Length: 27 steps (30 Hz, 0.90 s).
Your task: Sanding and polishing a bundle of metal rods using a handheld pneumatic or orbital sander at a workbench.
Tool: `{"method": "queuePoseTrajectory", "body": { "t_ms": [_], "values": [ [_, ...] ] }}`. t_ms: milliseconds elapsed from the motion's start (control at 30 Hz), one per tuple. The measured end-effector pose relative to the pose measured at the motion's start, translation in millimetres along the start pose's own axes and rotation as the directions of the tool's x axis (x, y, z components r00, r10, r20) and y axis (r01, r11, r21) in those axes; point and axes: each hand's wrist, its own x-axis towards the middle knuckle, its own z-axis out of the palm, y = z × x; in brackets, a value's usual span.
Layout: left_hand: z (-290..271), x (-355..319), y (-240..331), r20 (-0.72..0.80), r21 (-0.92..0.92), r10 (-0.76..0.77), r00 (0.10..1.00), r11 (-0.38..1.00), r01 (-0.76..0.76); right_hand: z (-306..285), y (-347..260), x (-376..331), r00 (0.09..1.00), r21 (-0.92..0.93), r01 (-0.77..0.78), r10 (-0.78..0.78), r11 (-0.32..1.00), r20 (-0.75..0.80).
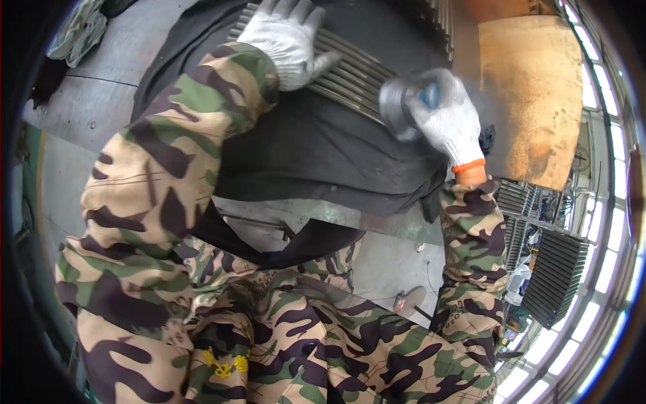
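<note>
Several slim grey metal rods (353, 79) lie side by side, slanting across a black cloth (316, 145). Flat on their upper left part rests my left hand (286, 47) in a white glove, fingers spread and thumb out to the side. My right hand (454, 121), in a white glove with an orange cuff, is closed around a round grey tool (398, 111) with a blue part showing between the fingers. That tool is at the right ends of the rods; motion blurs it, so its exact kind and whether it touches them cannot be made out.
More rods (434, 20) lie at the far right of the cloth. Beyond my right hand stands a tan wooden board (531, 101). The near table edge (377, 222) runs before my lap. Dark ribbed metal racks (555, 276) stand lower right, and a round disc (412, 301) is near the floor.
</note>
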Motion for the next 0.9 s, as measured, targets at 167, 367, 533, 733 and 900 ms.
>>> {"method": "queuePoseTrajectory", "body": {
  "t_ms": [167, 367, 533, 733, 900],
  "values": [
    [-3.9, -13.0, -4.7, 0.021, -0.005, 0.077, 0.997, 0.997, -0.077, 5.1, -2.9, 7.6, 0.995, -0.018, -0.102, 0.103, 0.995, 0.019],
    [-8.5, -8.4, -9.0, -0.033, 0.065, 0.117, 0.993, 0.991, -0.115, 0.7, 2.3, 5.2, 1.000, 0.031, -0.018, 0.018, 0.999, 0.026],
    [-8.4, 8.4, -5.3, -0.026, -0.021, 0.167, 0.986, 0.986, -0.168, 2.1, 5.4, -14.9, 0.998, -0.023, 0.023, -0.024, 0.999, -0.061],
    [-9.1, -11.7, -5.2, -0.059, 0.026, 0.175, 0.983, 0.985, -0.173, -25.6, 0.3, 6.8, 0.987, 0.102, -0.053, 0.037, 0.993, 0.157],
    [-10.7, -17.5, -21.1, 0.002, 0.097, 0.202, 0.979, 0.975, -0.201, -19.5, -1.3, 1.6, 0.998, 0.159, -0.067, 0.064, 0.985, 0.021]
  ]
}}
